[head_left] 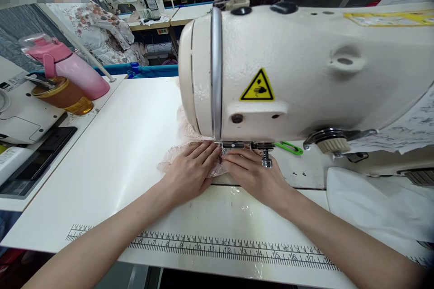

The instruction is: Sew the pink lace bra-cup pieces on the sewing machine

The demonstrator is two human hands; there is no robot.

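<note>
Pale pink lace fabric (172, 156) lies bunched on the white table under the head of a cream sewing machine (298, 72). My left hand (191, 167) rests flat on the lace, fingers stretched towards the needle area. From the other side, my right hand (254, 174) reaches in with its fingers extended, their tips at the fabric's edge beside the left fingertips. Its thumb is hidden. A metal attachment with a screw (266, 159) sits just above the right fingers. The needle and presser foot are mostly covered by the machine head and hands.
Green thread snips (289, 147) lie behind my right hand. White cloth (369, 207) is at the right. A printed ruler (210, 247) runs along the front edge. At the left stand a pink bottle (76, 70), an amber jar (68, 95) and a dark phone-like device (40, 158).
</note>
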